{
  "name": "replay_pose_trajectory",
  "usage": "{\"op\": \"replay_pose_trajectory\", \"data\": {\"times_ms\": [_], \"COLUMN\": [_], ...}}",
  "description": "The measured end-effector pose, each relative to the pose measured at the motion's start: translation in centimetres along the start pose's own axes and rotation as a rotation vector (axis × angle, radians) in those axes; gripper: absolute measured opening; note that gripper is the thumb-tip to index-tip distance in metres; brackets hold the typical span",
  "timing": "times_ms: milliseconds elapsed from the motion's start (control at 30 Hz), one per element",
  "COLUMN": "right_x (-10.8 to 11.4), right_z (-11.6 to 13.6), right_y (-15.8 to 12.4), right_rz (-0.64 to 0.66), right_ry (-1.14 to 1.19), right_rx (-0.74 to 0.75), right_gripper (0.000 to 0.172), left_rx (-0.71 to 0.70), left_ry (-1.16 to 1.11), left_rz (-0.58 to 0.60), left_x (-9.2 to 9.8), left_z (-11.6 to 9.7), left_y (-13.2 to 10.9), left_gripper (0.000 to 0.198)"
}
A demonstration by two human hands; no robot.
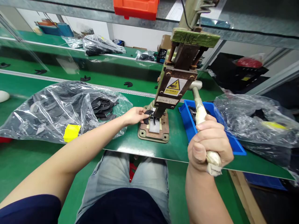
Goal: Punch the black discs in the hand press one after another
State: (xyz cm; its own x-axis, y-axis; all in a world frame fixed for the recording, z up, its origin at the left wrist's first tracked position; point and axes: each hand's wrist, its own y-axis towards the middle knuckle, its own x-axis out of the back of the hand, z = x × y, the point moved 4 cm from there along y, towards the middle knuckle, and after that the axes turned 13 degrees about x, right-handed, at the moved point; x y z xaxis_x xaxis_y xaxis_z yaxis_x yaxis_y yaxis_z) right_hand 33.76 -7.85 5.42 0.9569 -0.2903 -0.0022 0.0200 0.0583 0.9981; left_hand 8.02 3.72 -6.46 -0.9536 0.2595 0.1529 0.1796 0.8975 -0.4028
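Observation:
My left hand (135, 115) pinches a curved black plastic part (147, 117) at the left side of the press base. The hand press (177, 67) stands on the green bench, its ram coming down just right of that part. Whether ram and part touch is hard to make out. A small metal plate (154, 127) lies on the base (143, 134) under the ram. With fingers wrapped round it, my right hand (210, 141) holds the press lever (200, 109), whose grip is bound in pale tape. The lever slants up and away to the press's right side.
A clear bag (51, 109) of black parts lies left of the press. On the right stand a blue bin (189, 124) with dark parts and another plastic bag (254, 109). Several black pieces lie along the conveyor (105, 76) behind. An orange bin (136, 7) sits on the overhead shelf.

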Motion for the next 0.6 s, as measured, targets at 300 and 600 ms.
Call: {"op": "replay_pose_trajectory", "data": {"times_ms": [300, 600], "right_x": [-0.2, 0.0], "right_z": [0.0, 0.1], "right_y": [0.0, -0.2], "right_rz": [-0.026, -0.018], "right_ry": [-0.013, 0.000], "right_rx": [-0.017, -0.024], "right_gripper": [0.032, 0.037], "left_rx": [0.043, 0.070], "left_ry": [-0.066, -0.033], "left_rz": [0.067, 0.051], "left_x": [0.2, -0.4], "left_z": [0.0, -0.2], "left_y": [0.6, 1.1], "left_gripper": [0.028, 0.025]}}
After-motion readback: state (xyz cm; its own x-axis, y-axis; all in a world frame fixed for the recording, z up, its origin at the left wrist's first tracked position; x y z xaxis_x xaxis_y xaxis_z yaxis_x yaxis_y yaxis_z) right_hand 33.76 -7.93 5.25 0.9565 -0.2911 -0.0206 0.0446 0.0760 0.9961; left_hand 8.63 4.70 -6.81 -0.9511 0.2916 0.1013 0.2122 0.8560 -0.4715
